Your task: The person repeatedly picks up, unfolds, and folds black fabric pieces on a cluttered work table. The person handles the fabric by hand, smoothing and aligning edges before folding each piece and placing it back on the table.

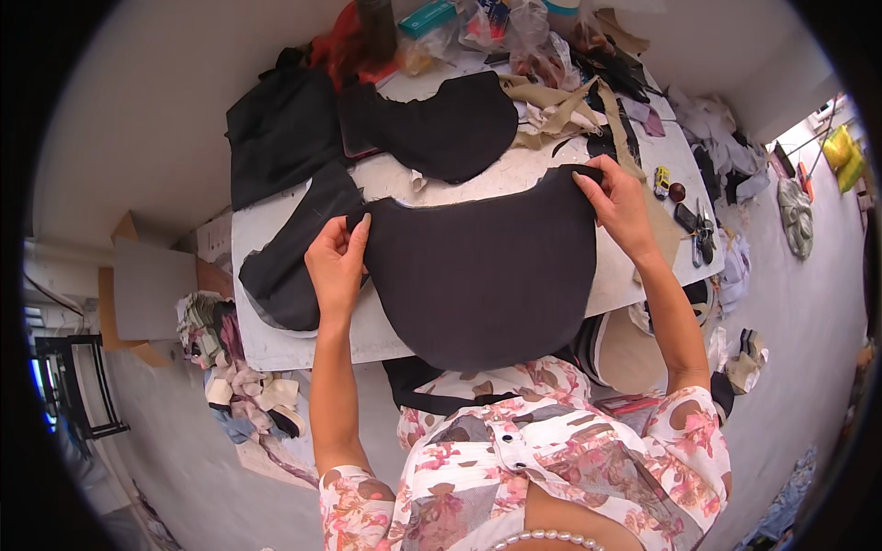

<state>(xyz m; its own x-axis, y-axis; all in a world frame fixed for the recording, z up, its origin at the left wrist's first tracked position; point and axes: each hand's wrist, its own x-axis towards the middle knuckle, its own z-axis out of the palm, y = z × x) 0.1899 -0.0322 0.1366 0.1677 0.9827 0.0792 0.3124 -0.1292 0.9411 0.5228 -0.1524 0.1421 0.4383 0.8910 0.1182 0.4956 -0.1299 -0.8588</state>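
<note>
Between my two hands hangs a black fabric piece with a rounded lower edge and a shallow curved top. My left hand pinches its upper left corner between thumb and fingers. At the upper right corner, my right hand grips it the same way. The cloth is held spread, its lower part reaching past the table's near edge over my lap. Behind it on the white table lies another black curved fabric piece. A long black piece with a grey edge rests beside my left hand.
Folded black cloth lies at the far left. Beige fabric strips and plastic bags crowd the back. Scissors, a small yellow toy car and a dark ball sit at the right. Scrap heaps cover the left floor.
</note>
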